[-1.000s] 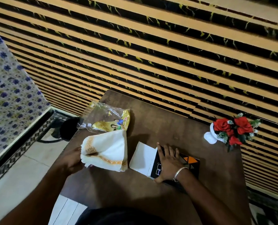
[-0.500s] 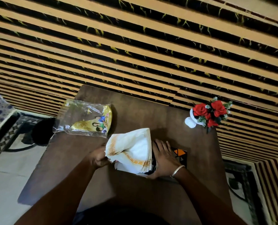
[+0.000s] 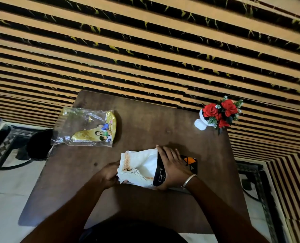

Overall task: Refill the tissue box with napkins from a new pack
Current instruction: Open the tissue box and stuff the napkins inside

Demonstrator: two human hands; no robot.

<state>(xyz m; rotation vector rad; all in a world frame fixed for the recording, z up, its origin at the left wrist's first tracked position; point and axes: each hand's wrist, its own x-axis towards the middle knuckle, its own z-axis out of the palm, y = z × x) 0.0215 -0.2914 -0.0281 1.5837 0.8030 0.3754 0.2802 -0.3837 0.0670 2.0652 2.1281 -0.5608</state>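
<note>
Prob. a home/eatery nook: small wood table (image 3: 163,123) w/ rose vase (image 3: 215,114), striped slat wall (image 3: 145,50), tile floor (image 3: 9,199).

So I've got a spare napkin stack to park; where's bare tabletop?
Bare table lies between the empty wrapper and the flower vase, and along the near edge. It is crowded at the tissue box, where both hands work the napkins.
</note>
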